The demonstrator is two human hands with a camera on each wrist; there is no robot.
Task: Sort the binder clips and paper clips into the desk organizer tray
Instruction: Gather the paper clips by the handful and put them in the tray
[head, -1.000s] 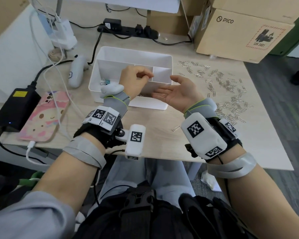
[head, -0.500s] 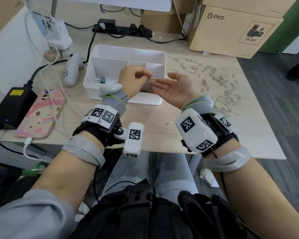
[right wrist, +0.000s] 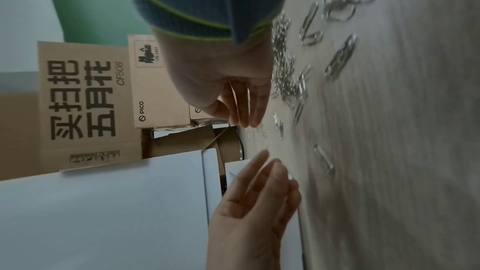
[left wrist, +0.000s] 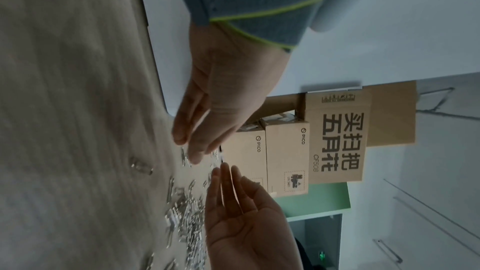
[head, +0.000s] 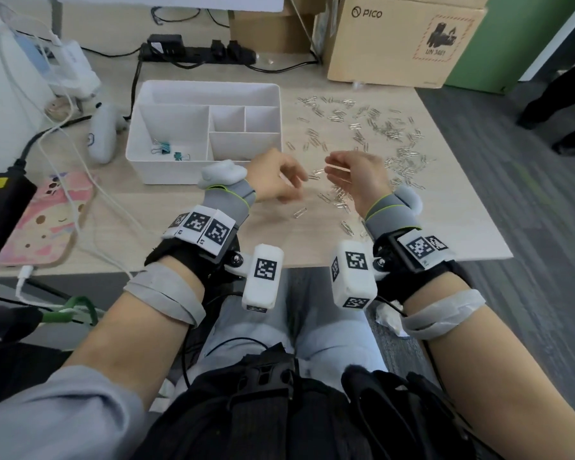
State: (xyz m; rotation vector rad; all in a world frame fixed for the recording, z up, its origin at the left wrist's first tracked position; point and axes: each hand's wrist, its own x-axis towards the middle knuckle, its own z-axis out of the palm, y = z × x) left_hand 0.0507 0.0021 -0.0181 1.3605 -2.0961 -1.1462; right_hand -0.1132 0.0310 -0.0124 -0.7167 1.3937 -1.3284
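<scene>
The white organizer tray (head: 210, 84) stands at the middle of the desk; two teal binder clips (head: 161, 148) lie in its large left compartment. Silver paper clips (head: 372, 127) are strewn over the desk to its right, also visible as paper clips (right wrist: 288, 69) beside my right palm. My left hand (head: 279, 180) hovers by the tray's front right corner, fingers extended in the left wrist view (left wrist: 197, 130). Just right of it, my right hand (head: 356, 175) hangs over the nearest clips with relaxed fingers (right wrist: 241, 106). Both hands are motion-blurred, and I see nothing held in either.
A PICO cardboard box (head: 402, 38) and a power strip (head: 196, 53) line the back edge. A white controller (head: 103, 134), cables, a pink-cased phone (head: 44, 214) and a black adapter (head: 0, 207) fill the left side. Someone's legs (head: 561, 104) stand beyond the right edge.
Both hands have moved away from the tray, right and toward me, over the loose paper clips. The left hand's pinch has opened, and the right palm no longer faces up.
</scene>
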